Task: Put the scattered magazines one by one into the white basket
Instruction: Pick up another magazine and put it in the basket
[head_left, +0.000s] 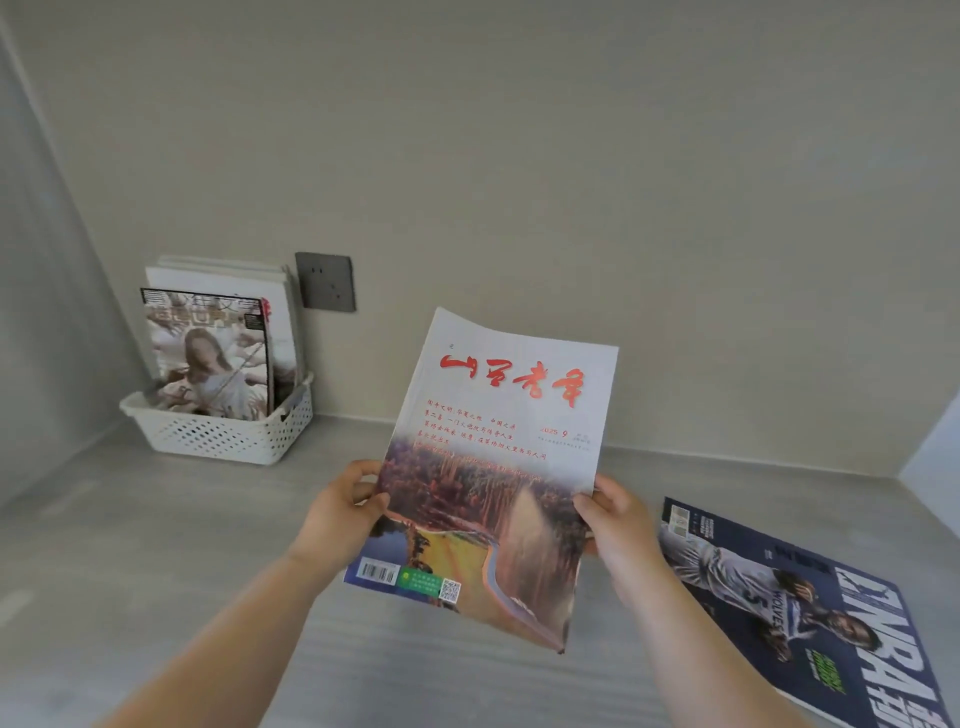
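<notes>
A magazine with red Chinese title lettering and a landscape cover (493, 467) is held upright above the grey tabletop, in the middle of the view. My left hand (343, 512) grips its left edge and my right hand (618, 525) grips its right edge. The white perforated basket (223, 434) stands at the back left against the wall. Several magazines stand upright in it; the front one (208, 358) shows a long-haired figure in white. A dark basketball magazine (800, 608) lies flat on the table at the right.
A grey wall socket (325, 281) sits on the back wall just right of the basket. Walls close the table in at the left and back. A pale panel (935, 452) stands at the far right edge.
</notes>
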